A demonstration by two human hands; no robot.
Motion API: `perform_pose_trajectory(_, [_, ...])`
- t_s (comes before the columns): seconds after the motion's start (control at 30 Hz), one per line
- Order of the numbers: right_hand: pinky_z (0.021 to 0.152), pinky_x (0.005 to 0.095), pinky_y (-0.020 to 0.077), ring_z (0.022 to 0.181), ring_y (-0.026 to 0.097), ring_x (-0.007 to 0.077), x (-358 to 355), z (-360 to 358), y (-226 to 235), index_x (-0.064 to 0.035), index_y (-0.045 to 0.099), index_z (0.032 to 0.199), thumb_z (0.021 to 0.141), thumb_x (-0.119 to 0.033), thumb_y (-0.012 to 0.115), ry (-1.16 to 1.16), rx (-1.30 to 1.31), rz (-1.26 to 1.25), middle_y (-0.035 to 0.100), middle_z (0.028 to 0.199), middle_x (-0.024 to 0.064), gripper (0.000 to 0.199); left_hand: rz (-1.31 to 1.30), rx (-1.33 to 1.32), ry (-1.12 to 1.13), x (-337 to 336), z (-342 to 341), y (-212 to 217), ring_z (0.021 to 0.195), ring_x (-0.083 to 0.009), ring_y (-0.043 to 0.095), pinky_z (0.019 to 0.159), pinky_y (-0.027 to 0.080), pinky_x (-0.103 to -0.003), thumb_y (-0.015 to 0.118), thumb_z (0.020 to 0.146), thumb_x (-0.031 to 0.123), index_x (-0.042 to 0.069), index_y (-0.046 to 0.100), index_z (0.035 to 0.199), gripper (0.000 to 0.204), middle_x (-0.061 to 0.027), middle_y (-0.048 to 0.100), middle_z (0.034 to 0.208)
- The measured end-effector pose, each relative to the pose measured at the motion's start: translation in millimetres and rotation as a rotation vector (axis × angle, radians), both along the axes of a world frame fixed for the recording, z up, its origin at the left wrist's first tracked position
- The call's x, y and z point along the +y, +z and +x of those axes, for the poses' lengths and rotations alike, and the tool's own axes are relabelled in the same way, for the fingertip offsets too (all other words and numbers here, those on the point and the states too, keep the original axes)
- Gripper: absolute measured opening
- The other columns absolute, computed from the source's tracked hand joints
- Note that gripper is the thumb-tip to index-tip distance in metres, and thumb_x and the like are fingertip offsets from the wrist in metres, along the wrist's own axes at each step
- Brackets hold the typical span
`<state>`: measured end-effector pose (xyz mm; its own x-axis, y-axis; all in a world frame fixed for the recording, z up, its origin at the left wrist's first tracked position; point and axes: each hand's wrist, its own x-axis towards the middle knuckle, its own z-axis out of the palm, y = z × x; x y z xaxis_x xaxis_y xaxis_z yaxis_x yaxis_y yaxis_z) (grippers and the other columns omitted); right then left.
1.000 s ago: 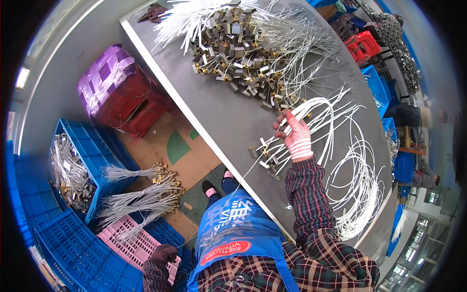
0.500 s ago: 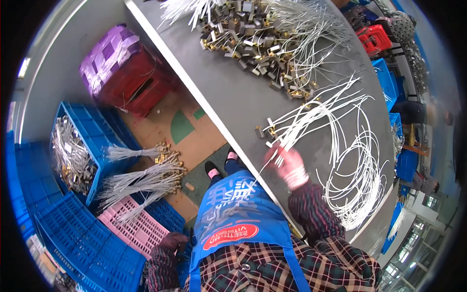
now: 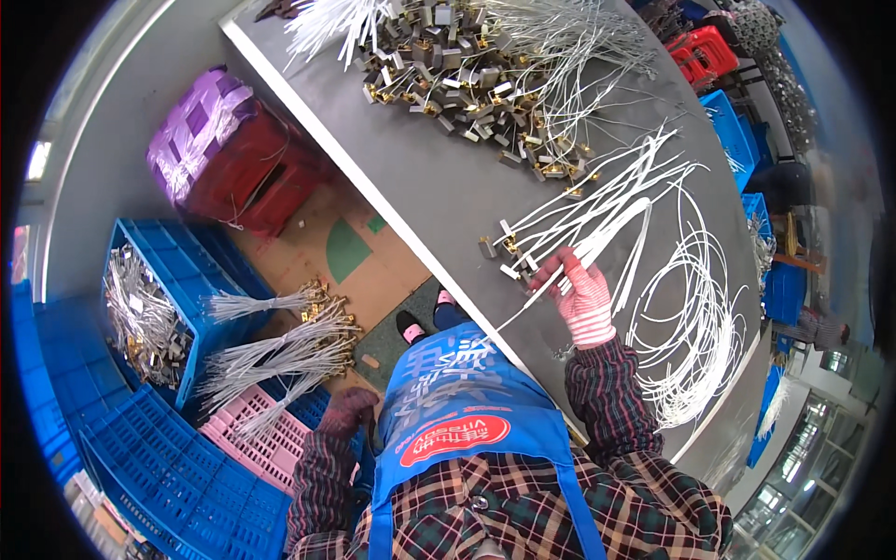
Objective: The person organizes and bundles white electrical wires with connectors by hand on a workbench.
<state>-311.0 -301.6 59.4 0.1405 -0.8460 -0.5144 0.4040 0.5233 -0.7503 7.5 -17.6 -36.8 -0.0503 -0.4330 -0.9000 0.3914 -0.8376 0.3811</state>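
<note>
My right hand (image 3: 586, 297), in a pink-and-white striped glove, is closed round a bundle of white wires (image 3: 611, 229) over the grey table. Short wire ends poke out beside its fingers, and one strand runs down toward the table's near edge. Just left of those fingers lie a few small grey blocks with brass-coloured fittings (image 3: 509, 245). Coiled white wires (image 3: 695, 359) spread to the right of the wrist. My left hand (image 3: 347, 411), in a dark reddish glove, hangs low beside the blue apron (image 3: 439, 397), near the tied wire bundles (image 3: 271, 364). Blur hides its fingers.
A large heap of grey blocks with wires (image 3: 476, 84) covers the table's far part. On the left stand a blue crate (image 3: 187, 308) filled with wired parts, a pink crate (image 3: 257, 448), and red stacked boxes (image 3: 266, 173) under purple wrap. The table's white edge (image 3: 345, 159) slants between.
My right hand has shifted right and slightly away from me with the wires. My left hand has risen forward along the apron's side. The view has shifted a little.
</note>
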Motion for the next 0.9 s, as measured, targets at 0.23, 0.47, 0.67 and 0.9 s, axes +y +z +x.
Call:
perform_pose_trajectory(0.23, [0.071,0.0451,0.0530,0.078,0.058,0.0234,-41,-35,-6,-0.0059,0.056,0.101,0.083,-0.026,0.068,-0.040,-0.067,-0.129,0.055,0.084,0.0047,0.030,-0.115,-0.033,0.018,-97,-17,13,0.039,-0.0171,0.049,0.038,0.041,-0.029,0.066,0.075,0.022,0.001,0.059,0.069,0.023,-0.0075,0.053,0.052])
perform_pose_trajectory(0.47, [0.065,0.0368,0.0446,0.070,0.052,0.0171,-74,-45,27,-0.0103,0.058,0.104,0.085,-0.025,0.064,-0.313,-0.124,-0.100,0.057,0.083,0.0014,0.025,-0.190,-0.070,-0.072,-164,-35,29,0.042,-0.0155,0.050,0.041,0.042,-0.027,0.067,0.077,0.024,0.001,0.061,0.078,0.024,-0.0061,0.053,0.054])
perform_pose_trajectory(0.67, [0.051,0.0227,0.0321,0.057,0.036,0.0092,-87,-40,28,-0.0152,0.054,0.097,0.091,-0.025,0.055,-0.440,-0.364,-0.052,0.041,0.076,-0.0051,0.012,-0.314,-0.237,0.073,-200,-76,28,0.049,-0.0137,0.051,0.045,0.043,-0.027,0.062,0.083,0.021,-0.002,0.063,0.095,0.026,-0.0053,0.055,0.059])
perform_pose_trajectory(0.9, [0.037,0.0200,0.0191,0.046,0.027,0.0049,-124,-55,-3,-0.0095,0.055,0.095,0.090,-0.021,0.057,-0.570,-0.274,-0.168,0.039,0.067,-0.0058,0.013,-0.598,-0.229,-0.372,-150,-106,46,0.063,-0.0113,0.055,0.059,0.046,-0.024,0.057,0.090,0.019,-0.001,0.058,0.115,0.032,-0.0042,0.059,0.074])
